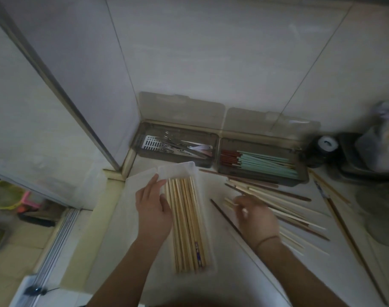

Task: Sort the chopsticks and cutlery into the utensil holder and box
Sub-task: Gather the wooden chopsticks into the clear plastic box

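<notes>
Three open boxes sit on the pale counter [266,273]. Nearest the person is a long white translucent box [194,171], packed with roughly a dozen light bamboo chopsticks [184,222] lying lengthwise; the blur prevents a firm count. Against the tiled wall stand two smoky transparent boxes with hinged lids tipped back. The left grey box [142,151] holds metal cutlery [178,146] and a perforated white insert, the pieces too tangled to count. The right grey box [304,173] holds mint-green chopsticks [266,162] beside a row of reddish-brown ones [230,157].

The left hand [152,209] rests on the white box's left wall, fingers straight and relaxed, the thumb lying against the bamboo sticks. The right hand [254,216], a thin band at its wrist, has its fingers curled over the loose pile of chopsticks [284,200] scattered between the white box and the right grey box; it appears to pinch pale sticks there, though blur hides the grip. The pile mixes pale wooden sticks with dark brown ones, slim and tapered. One dark chopstick [224,216] lies apart, just left of the right hand. More long sticks [337,213] lie at the counter's right edge.

A black roll [326,145] and a blurred tray sit right of the boxes.
</notes>
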### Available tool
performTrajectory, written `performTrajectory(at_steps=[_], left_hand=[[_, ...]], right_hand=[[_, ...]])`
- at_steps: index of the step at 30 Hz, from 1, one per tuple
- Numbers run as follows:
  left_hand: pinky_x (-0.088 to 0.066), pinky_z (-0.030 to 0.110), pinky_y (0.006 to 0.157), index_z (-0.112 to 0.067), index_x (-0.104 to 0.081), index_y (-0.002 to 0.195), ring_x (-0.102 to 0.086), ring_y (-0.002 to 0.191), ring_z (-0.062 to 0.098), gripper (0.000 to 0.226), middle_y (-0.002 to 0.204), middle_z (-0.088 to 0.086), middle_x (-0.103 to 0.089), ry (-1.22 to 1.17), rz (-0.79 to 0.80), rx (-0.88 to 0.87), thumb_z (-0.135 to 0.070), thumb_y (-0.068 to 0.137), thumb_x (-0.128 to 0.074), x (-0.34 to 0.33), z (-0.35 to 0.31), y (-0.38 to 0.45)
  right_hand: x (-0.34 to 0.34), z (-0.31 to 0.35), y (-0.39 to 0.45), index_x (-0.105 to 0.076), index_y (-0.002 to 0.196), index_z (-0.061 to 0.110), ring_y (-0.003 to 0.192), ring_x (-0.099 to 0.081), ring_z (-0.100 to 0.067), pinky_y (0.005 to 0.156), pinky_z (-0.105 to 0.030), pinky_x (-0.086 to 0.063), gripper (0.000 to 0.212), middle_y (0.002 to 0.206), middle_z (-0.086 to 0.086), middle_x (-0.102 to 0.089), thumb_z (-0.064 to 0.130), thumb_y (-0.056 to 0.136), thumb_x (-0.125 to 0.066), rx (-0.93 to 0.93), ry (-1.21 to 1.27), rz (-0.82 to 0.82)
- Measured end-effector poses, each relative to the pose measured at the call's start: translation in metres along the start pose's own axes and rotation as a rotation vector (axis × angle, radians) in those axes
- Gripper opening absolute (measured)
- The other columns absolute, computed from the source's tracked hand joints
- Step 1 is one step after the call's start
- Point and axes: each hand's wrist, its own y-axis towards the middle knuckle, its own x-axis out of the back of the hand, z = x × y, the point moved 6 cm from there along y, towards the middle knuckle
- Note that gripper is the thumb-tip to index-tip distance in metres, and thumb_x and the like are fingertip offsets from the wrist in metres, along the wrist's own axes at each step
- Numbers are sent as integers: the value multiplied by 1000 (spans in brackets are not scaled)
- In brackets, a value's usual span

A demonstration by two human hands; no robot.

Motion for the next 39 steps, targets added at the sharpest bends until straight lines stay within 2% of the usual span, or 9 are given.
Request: performTrajectory(at_steps=[5,8,13,20,24,29,32,36,39], left_hand=[[-38,43,96,-12,-63,114,-40,114,26,40,136,11,-54,63,-29,-30,-3,82,-40,-2,-2,1],[-39,42,93,-12,-65,110,-41,111,29,42,135,12,-53,79,-30,-46,-4,78,-39,-4,-2,0],[-36,36,91,-15,-67,104,-41,107,25,45,134,11,-54,91,-42,-55,-14,79,-30,-3,-2,0],[-37,38,89,-14,-68,98,-39,105,19,48,131,14,-56,108,-64,-92,-19,77,-25,-2,-7,0],[-38,37,89,-17,-67,102,-42,106,26,43,134,10,-54,113,-47,-65,-10,78,-31,-4,-3,-1],[-37,35,90,-16,-66,105,-40,107,22,42,133,9,-54,120,-59,-51,1,77,-40,-2,-7,-1],[-42,47,97,-14,-55,126,-42,114,24,48,132,7,-53,52,-59,18,9,85,-46,-1,-6,-1],[-44,47,97,-16,-38,143,-47,115,29,57,116,-3,-41,-14,-48,124,4,91,-47,0,-4,-2],[-44,48,96,-15,-36,144,-44,116,28,58,131,5,-49,7,-29,96,4,90,-45,-3,-2,-1]], right_hand=[[-13,-97,-16,-65,106,30,92,-61,-24,63,-25,-36,21,102,0,-64,35,95,-47,-261,-282,226],[-17,-96,-23,-67,103,28,93,-61,-27,65,-29,-43,18,100,-2,-65,32,94,-51,-254,-196,147],[-31,-81,-32,-64,72,22,67,-58,-31,56,-31,-44,14,76,-2,-63,27,76,-52,-112,-277,35],[-34,-70,-38,-56,74,17,71,-55,-31,61,-37,-44,20,71,-9,-60,22,80,-38,-72,-350,-5],[-5,-46,-14,-53,87,15,65,-52,-27,54,-29,-38,12,82,-7,-57,5,90,-46,-147,-32,-96],[7,42,25,-51,92,32,76,-47,-14,64,-23,-42,44,95,0,-51,-10,87,-41,-127,633,-100],[-12,95,24,-53,83,41,75,-51,-12,69,-20,-47,54,104,1,-49,-12,86,-40,8,622,-39],[-36,126,11,-62,90,21,73,-46,-6,70,-10,-41,37,96,7,-45,-11,82,-47,61,581,73],[-30,139,13,-65,93,22,78,-48,-7,76,-10,-41,42,102,8,-43,-14,78,-47,83,613,81]])
